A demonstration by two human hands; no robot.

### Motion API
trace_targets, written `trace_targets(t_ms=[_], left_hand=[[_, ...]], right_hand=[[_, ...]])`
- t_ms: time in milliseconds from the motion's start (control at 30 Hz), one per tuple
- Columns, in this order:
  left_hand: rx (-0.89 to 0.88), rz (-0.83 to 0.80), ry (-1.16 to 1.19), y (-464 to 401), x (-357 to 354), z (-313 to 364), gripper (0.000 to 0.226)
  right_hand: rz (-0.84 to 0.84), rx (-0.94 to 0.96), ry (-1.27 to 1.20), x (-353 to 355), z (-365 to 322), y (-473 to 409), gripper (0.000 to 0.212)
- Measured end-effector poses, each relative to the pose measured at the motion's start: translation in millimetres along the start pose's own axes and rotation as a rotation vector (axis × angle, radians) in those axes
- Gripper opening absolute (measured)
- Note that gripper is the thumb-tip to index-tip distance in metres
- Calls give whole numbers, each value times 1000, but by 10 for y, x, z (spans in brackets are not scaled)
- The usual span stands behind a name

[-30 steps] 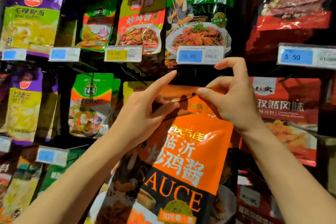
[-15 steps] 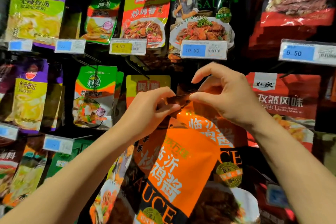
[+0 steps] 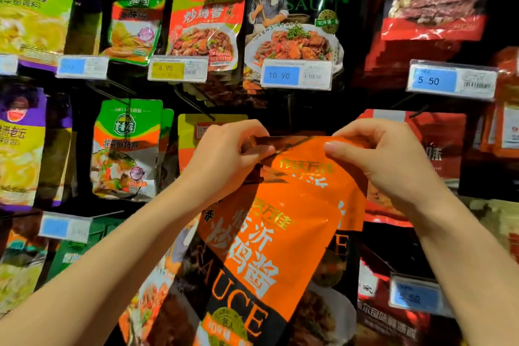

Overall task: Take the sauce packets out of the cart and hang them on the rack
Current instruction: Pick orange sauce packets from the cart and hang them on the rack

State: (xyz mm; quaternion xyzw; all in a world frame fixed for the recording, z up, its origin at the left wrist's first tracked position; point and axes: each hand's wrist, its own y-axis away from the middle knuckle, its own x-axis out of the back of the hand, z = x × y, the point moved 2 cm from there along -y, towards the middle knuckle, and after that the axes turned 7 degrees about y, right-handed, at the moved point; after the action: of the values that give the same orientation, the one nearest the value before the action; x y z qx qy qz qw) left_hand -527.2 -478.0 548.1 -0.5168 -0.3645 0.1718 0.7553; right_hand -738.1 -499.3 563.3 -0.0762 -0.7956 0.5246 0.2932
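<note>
An orange sauce packet (image 3: 269, 236) with white lettering and a black lower band hangs tilted in the middle of the rack. My left hand (image 3: 224, 160) pinches its top left corner. My right hand (image 3: 376, 160) pinches its top edge on the right. More orange packets (image 3: 345, 222) hang behind it, partly hidden. The rack peg at the packet's top is a thin dark line between my thumbs. The cart is out of view.
Hanging packets fill the rack: a green sauce packet (image 3: 297, 5) above, red packets (image 3: 432, 3) at upper right, green-and-orange packets (image 3: 126, 149) at left, purple-and-yellow packets (image 3: 25, 8) at far left. Price tags (image 3: 296, 75) stick out on peg ends.
My left hand went from spread fingers to a pinch on the packet's top. The front orange packet swung left and tilted. My right hand stayed at the top edge.
</note>
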Motion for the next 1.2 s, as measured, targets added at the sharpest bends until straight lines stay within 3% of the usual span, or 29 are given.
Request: trace_targets(t_ms=[167,267,467,667,867,1200], left_hand=[[4,74,4,-209,35,-37,7],[-9,162,3,-348,-16,-42,21],[81,263,73,-367,-49,-238,52],[199,273,69,-442,-20,-381,56],[5,298,-38,-496,-104,-289,32],[-37,265,-113,-512,-225,-395,40]], right_hand=[[218,2,-24,-132,9,-189,9],[326,-5,-23,-187,5,-311,18],[443,17,-29,-199,126,-419,12],[503,0,-5,-321,190,-503,12],[559,-41,-90,-348,249,-680,12],[436,-158,-260,-464,398,-814,21]])
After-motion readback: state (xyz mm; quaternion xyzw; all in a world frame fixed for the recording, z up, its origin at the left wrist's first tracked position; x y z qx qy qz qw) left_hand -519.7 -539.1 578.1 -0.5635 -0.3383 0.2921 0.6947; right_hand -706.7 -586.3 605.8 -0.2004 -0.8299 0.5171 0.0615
